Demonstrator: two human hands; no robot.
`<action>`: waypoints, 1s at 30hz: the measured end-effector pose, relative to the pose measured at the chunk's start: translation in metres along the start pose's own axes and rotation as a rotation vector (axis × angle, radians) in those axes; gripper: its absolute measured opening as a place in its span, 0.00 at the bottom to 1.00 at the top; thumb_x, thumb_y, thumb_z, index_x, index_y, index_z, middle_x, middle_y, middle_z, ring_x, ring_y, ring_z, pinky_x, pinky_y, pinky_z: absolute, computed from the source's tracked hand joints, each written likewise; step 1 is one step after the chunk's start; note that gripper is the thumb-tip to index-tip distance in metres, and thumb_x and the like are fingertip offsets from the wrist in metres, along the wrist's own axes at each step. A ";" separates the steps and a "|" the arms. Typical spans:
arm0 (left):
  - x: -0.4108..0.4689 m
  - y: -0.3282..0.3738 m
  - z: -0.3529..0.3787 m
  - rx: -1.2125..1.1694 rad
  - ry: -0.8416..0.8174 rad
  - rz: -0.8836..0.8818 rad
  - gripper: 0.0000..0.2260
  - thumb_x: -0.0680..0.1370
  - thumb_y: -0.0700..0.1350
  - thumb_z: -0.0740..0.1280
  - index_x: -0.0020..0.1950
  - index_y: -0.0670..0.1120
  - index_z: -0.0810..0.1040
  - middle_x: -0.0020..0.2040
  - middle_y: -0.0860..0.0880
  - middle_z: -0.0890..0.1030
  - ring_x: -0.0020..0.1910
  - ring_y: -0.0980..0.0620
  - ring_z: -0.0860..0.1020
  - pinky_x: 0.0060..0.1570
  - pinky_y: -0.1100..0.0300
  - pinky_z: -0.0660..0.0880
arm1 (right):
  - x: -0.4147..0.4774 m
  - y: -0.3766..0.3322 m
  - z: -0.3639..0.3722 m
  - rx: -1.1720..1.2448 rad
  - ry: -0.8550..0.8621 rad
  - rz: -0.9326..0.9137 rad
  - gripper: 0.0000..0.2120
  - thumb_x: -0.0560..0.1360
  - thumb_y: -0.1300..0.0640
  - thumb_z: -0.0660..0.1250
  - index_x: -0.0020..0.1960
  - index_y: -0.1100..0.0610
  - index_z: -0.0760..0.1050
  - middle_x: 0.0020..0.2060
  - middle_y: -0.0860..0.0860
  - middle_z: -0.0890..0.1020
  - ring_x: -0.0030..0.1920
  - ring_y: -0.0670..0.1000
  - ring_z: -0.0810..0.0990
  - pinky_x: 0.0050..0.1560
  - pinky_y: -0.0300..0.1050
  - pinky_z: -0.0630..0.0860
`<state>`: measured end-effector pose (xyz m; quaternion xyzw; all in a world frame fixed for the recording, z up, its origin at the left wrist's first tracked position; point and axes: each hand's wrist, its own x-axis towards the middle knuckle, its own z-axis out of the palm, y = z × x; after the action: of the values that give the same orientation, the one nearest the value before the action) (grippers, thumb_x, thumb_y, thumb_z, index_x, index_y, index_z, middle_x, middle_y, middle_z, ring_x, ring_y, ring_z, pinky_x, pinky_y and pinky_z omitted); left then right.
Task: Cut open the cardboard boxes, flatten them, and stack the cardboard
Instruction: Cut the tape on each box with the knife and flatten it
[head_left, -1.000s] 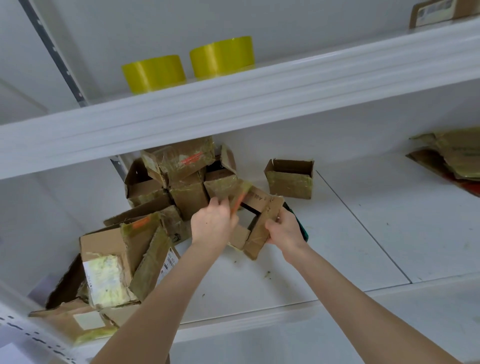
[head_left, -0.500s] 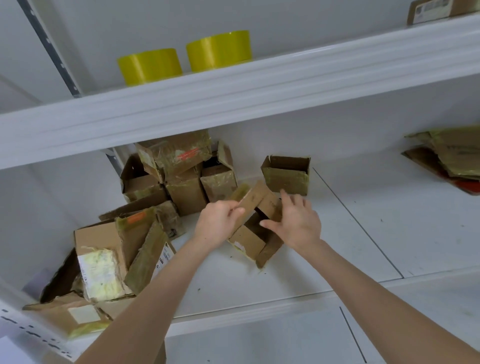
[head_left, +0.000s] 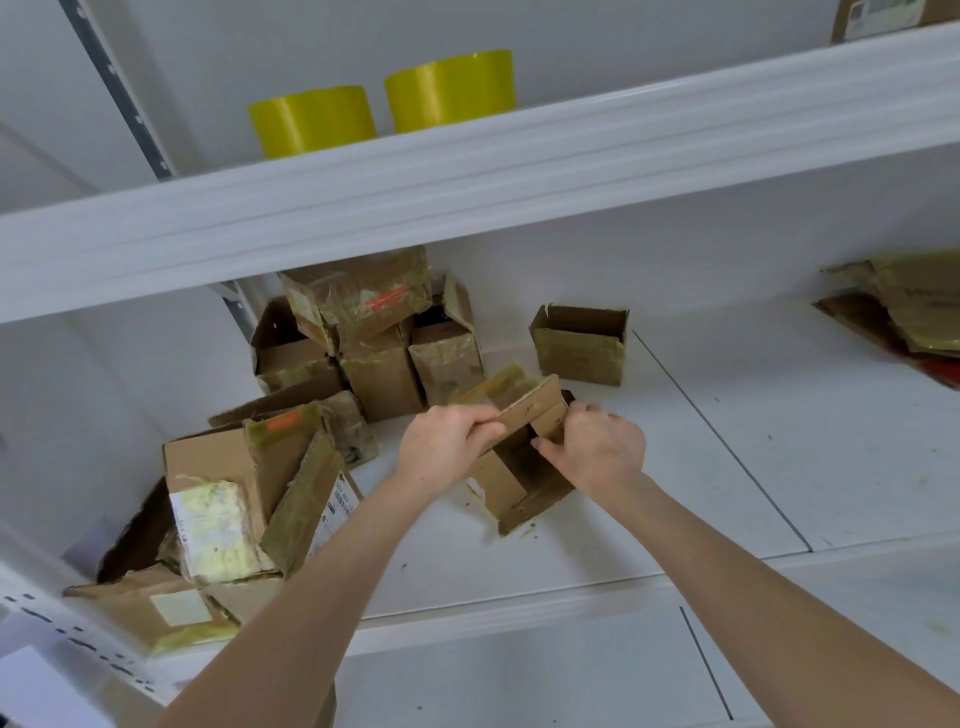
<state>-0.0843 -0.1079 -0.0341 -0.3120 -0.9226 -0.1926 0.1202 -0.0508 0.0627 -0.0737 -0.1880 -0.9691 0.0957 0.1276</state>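
At frame centre on the shelf (head_left: 727, 467), my left hand (head_left: 447, 441) pinches the top flap of the box (head_left: 511, 488) and my right hand (head_left: 605, 452) grips its right wall (light, stiff cardboard, I judge; hold near creases).

The boxes (head_left: 382, 374) are matt brown cardboard, rough at torn edges, patched with glossy yellowish tape (head_left: 576, 358). One label (head_left: 210, 525) is worn paper. The shelf (head_left: 779, 441) is smooth white; the rolls (head_left: 311, 122) look glossy plastic.
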 end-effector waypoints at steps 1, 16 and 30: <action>0.000 -0.001 0.001 0.041 0.007 0.004 0.10 0.80 0.52 0.63 0.56 0.54 0.82 0.45 0.53 0.82 0.42 0.53 0.79 0.36 0.64 0.70 | -0.001 0.001 0.001 0.017 -0.021 -0.019 0.22 0.73 0.34 0.62 0.52 0.52 0.68 0.36 0.47 0.71 0.37 0.50 0.72 0.34 0.42 0.65; -0.016 -0.038 0.041 -0.379 0.132 -0.679 0.38 0.68 0.51 0.77 0.73 0.47 0.63 0.66 0.46 0.74 0.63 0.46 0.73 0.56 0.54 0.72 | -0.018 0.006 0.002 0.727 -0.156 -0.076 0.09 0.80 0.61 0.58 0.48 0.60 0.76 0.33 0.50 0.75 0.34 0.49 0.74 0.33 0.39 0.68; -0.049 -0.062 0.028 -0.924 -0.232 -0.519 0.27 0.76 0.27 0.54 0.64 0.51 0.77 0.55 0.47 0.79 0.51 0.48 0.74 0.56 0.54 0.71 | -0.006 0.077 0.018 1.482 -0.801 0.310 0.25 0.71 0.44 0.70 0.61 0.59 0.75 0.53 0.59 0.83 0.54 0.59 0.83 0.56 0.54 0.78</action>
<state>-0.0880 -0.1673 -0.0930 -0.1133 -0.7957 -0.5660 -0.1836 -0.0241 0.1275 -0.1099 -0.1384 -0.5918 0.7800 -0.1489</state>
